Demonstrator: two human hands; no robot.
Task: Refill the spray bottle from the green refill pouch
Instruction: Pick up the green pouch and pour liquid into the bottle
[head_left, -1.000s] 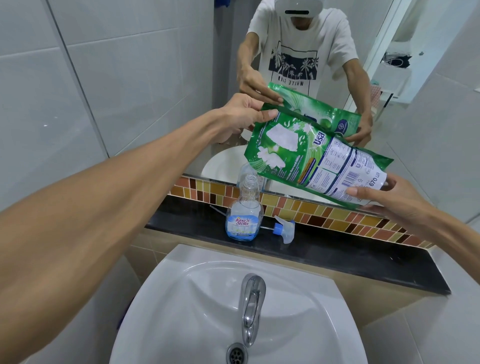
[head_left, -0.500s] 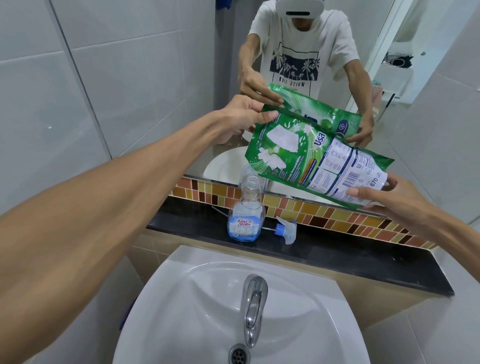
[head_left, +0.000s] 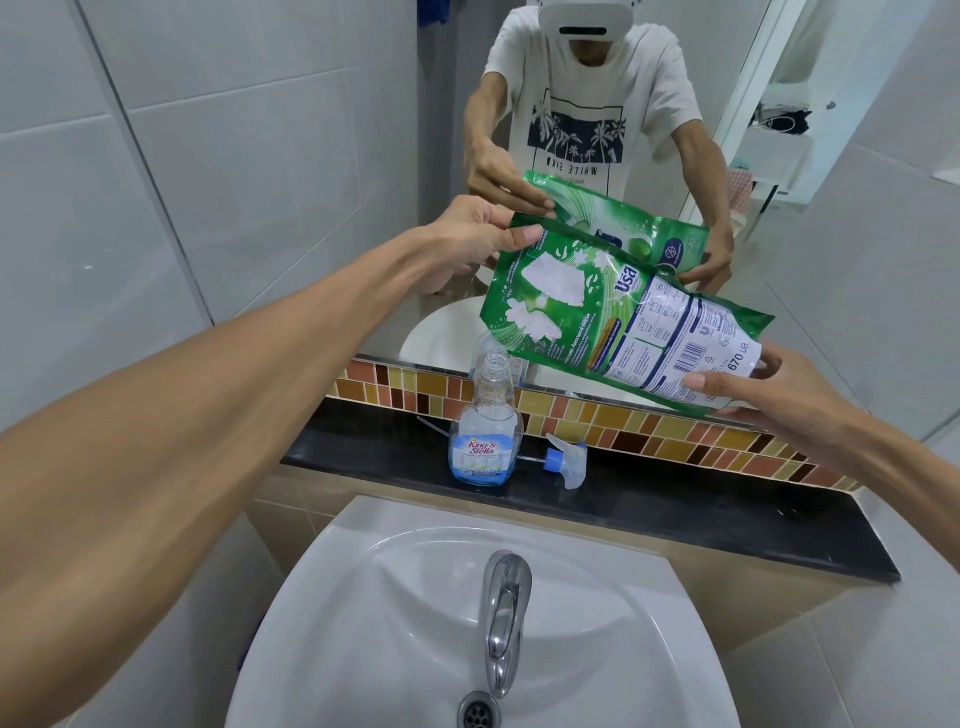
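The green refill pouch (head_left: 613, 317) hangs tilted in the air, its lower left corner just above the open neck of the clear spray bottle (head_left: 485, 428). The bottle stands upright on the black ledge (head_left: 701, 506), uncapped, with blue liquid in its lower part. My left hand (head_left: 475, 236) pinches the pouch's upper left corner. My right hand (head_left: 753, 395) holds the pouch's bottom end on the right. The spray head (head_left: 563, 460), white with a blue collar, lies on the ledge just right of the bottle.
A white sink (head_left: 363, 623) with a chrome tap (head_left: 501, 613) sits below the ledge. Behind the ledge run a mosaic tile strip (head_left: 649, 421) and a mirror (head_left: 805, 182) reflecting a person and the pouch. Grey tiled walls close in on both sides.
The pouch and both hands hold nearly the same pose. The view has shifted slightly; the pouch's low corner stays over the bottle's neck.
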